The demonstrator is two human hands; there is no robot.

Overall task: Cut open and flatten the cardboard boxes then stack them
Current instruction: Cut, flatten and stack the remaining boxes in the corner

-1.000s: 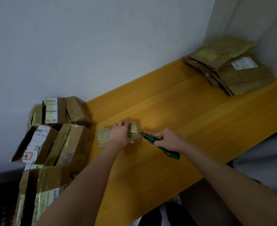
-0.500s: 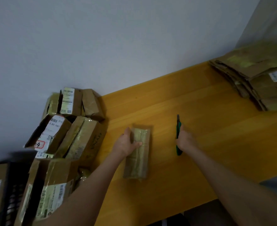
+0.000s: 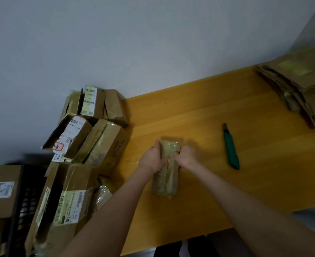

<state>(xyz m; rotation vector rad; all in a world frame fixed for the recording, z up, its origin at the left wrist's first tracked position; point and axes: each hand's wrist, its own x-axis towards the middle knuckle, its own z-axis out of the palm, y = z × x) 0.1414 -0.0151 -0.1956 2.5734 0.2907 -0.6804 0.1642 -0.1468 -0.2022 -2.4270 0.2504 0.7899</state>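
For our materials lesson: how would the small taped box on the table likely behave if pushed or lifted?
Glossy tape wraps the small taped box, so it may feel slippery. It lies on a flat face on the table, so rolling seems unlikely.

Both bare forearms reach in, the left from 7 o'clock and the right from 4 o'clock. The left hand [image 3: 153, 158] and right hand [image 3: 187, 157] sit close together, fingers curled round the small box [image 3: 165, 180], left thumb across its top.

Plain storeroom-like corner, yellow wooden table [image 3: 208, 112], bare grey wall [image 3: 134, 43], heaped labelled shipping boxes [image 3: 101, 145], black crate [image 3: 26, 201]
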